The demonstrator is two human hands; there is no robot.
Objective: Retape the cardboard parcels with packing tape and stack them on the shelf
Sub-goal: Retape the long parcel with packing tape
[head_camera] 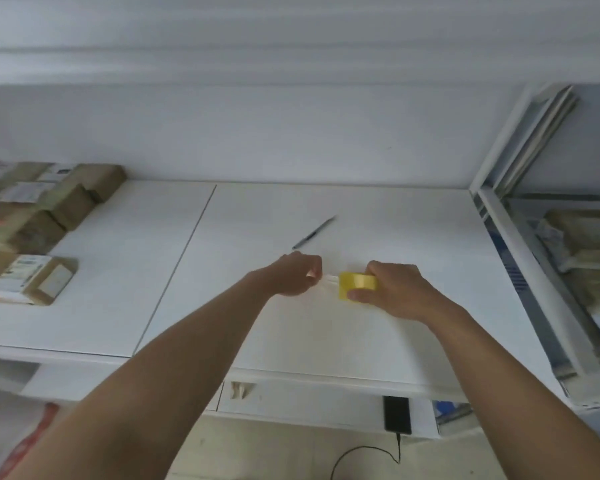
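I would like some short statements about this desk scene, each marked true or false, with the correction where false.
1. The right hand holds the yellow tape roll. True.
2. The left hand holds the pen. False: it pinches the tape end; the pen lies on the desk.
3. Parcels lie at the desk's left. True.
4. A parcel lies under the tape roll. False: only bare desk.

glossy yellow tape roll, matt white table
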